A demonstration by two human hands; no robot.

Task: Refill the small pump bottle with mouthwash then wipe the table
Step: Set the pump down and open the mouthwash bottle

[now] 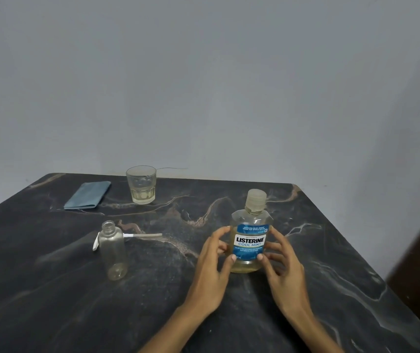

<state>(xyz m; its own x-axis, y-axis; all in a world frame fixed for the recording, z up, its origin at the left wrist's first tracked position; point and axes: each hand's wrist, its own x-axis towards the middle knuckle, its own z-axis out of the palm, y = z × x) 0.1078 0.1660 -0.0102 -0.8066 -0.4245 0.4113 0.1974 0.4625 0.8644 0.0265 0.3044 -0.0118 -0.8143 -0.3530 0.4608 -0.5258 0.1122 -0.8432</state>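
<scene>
Table (51, 289), hands around mouthwash bottle (250, 240)

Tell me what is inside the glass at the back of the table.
The glass holds a shallow layer of pale yellowish liquid at the bottom; above that it looks empty. The thick faceted base blurs the view, so nothing more can be told.
</scene>
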